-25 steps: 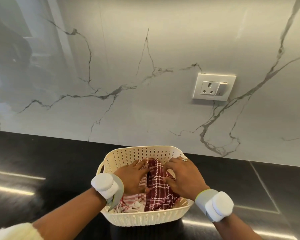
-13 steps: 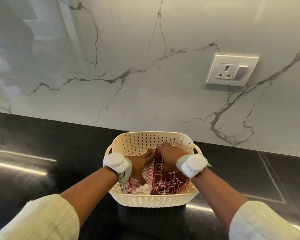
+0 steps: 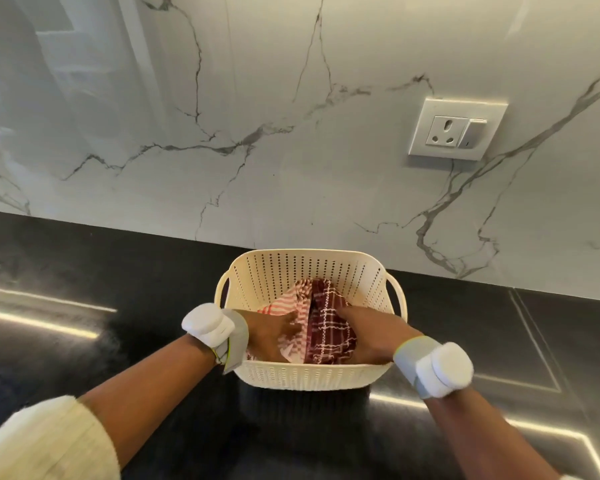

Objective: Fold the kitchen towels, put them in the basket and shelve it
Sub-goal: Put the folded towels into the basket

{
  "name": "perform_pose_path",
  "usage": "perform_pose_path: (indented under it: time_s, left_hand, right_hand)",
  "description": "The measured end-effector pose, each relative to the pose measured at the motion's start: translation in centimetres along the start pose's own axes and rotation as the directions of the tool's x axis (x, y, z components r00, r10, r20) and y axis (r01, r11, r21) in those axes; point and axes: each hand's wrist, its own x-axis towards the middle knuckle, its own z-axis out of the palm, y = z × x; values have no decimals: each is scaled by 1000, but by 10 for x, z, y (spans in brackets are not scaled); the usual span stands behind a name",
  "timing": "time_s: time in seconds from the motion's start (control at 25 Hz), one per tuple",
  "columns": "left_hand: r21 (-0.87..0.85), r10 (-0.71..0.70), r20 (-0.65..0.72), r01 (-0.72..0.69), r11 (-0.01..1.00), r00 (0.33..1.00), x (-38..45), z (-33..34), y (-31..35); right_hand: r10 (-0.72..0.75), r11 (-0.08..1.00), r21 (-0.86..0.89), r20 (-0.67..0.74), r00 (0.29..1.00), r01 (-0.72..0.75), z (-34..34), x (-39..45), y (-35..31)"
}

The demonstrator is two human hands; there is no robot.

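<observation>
The black counter (image 3: 84, 341) carries the cream basket (image 3: 309, 268) close under the marble wall (image 3: 291, 133), its socket (image 3: 456, 131) up to the basket's right. Both towels lie inside: striped pink one (image 3: 284, 306) left, dark check one (image 3: 329, 327) right. A moment ago both hands pushed deep in the middle; now they have drawn nearer the front rim. Left hand (image 3: 272, 336) lies flat on the pink towel, right hand (image 3: 368, 337) presses the check one, fingers extended. Packing looks done; shelving remains.

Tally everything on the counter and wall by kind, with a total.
Baskets: 1
Towels, light red and dark red: 2
Wall sockets: 1
Total: 4
</observation>
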Motion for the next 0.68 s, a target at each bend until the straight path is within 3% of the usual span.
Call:
perform_pose_path:
  time_s: [0.32,0.68]
  left_hand:
    - [2,-9,82,9,1000,997,-21,41,8]
    - [63,68,90,-74,995,994,-80,96,13]
  right_hand:
    - [20,984,-176,60,998,-9,27,-19,-15]
    - [130,979,-171,100,987,-111,75,-84,-66]
